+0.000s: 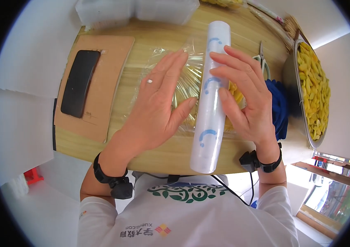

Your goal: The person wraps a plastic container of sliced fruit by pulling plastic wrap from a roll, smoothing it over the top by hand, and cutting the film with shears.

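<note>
A roll of cling film (211, 107), white with blue printed marks, stands out lengthwise in front of me between my hands. My right hand (245, 92) is on its right side, fingers spread and slightly bent, with the fingertips over the roll. To the left, my left hand (154, 103) lies open and flattened over a sheet of wrinkled clear film (189, 78), its thumb pointing at the roll. Yellow pieces (236, 92) show partly behind the roll and right hand; what they sit in is mostly hidden.
A black phone (80, 84) lies on a brown folder (109, 94) at the left. Clear plastic containers (138, 10) stand at the back. On the right are scissors (262, 61), a dark blue cloth (277, 109) and a metal basin (295, 88) full of yellow pieces. The wooden table's front edge (158, 162) is near my body.
</note>
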A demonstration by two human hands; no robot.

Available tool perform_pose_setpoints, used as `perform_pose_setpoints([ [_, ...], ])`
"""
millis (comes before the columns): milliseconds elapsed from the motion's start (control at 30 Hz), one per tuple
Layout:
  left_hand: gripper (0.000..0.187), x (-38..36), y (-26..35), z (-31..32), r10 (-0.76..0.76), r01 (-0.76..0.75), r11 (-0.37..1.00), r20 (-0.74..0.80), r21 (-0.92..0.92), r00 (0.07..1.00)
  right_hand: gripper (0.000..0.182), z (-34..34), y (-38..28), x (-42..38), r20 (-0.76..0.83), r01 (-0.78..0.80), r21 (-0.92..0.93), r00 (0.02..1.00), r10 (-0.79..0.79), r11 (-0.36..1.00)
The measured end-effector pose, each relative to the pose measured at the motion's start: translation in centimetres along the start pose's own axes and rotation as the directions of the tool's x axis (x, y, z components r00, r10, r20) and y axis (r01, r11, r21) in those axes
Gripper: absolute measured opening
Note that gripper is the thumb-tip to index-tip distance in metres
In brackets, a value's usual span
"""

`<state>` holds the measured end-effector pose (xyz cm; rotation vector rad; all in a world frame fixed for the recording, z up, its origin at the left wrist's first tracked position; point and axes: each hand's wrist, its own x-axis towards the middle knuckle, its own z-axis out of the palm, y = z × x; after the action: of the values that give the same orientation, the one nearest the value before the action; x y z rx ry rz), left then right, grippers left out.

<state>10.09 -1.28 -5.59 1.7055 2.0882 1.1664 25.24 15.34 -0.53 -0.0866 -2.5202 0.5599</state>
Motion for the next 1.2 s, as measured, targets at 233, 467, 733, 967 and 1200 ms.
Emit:
perform_pose_setpoints([
  [233,0.074,-0.1,-0.5,0.1,0.013,-0.013,1.000,0.002,-0.008,1.000,0.034,-0.4,1.1,0.2,0.164,0.089,0.132,0.980,-0.110,0.987],
  [467,0.081,-0.1,-0.5,-0.1,0.015,-0.015,1.000,0.012,-0.001,1.000,0.027,0.3,1.3,-0.2,0.136,0.070,0.153,0.986,-0.091,0.986],
  [733,0.086,-0.1,-0.4,-0.2,-0.011,0.011,1.000,0.038,-0.002,0.999,0.027,0.4,1.5,-0.4,0.121,0.072,0.152,0.989,-0.091,0.986],
  [967,0.089,-0.1,-0.5,-0.2,-0.005,0.004,1.000,0.039,0.002,0.999,0.029,0.4,2.1,-0.7,0.103,0.071,0.172,0.991,-0.090,0.983],
  [1200,0.089,-0.1,-0.5,-0.2,-0.009,0.009,1.000,0.036,-0.008,0.999,0.030,0.2,2.3,-1.0,0.098,0.073,0.185,0.991,-0.092,0.980],
])
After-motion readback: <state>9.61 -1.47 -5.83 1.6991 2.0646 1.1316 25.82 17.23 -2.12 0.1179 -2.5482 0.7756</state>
